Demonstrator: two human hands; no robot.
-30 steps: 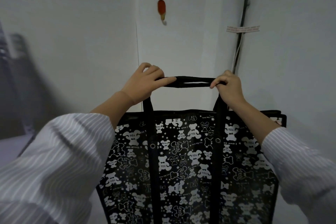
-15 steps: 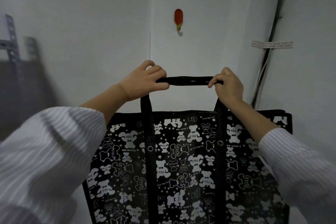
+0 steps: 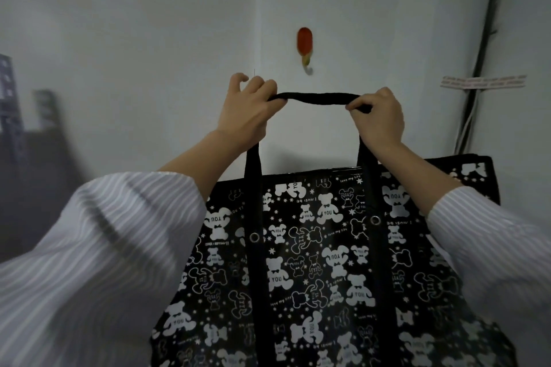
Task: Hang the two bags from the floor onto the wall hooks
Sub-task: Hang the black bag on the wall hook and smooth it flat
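A large black bag (image 3: pixel 322 262) printed with white bears hangs in front of me, held up off the floor. Its black handle strap (image 3: pixel 316 97) is stretched level between my hands. My left hand (image 3: pixel 249 110) grips the strap's left end and my right hand (image 3: pixel 380 119) pinches its right end. A red wall hook (image 3: pixel 304 45) with a small metal tip sits on the white wall, just above the middle of the strap and apart from it. Only one bag is in view.
A dark cable (image 3: pixel 480 53) runs down the wall corner on the right, held by a strip of tape (image 3: pixel 483 82). A metal shelf frame (image 3: pixel 9 98) stands blurred at the left edge. White wall fills the space around the hook.
The bag and both hands have come closer to the wall and risen toward the hook; the strap now sits just under it. Both grips are unchanged.
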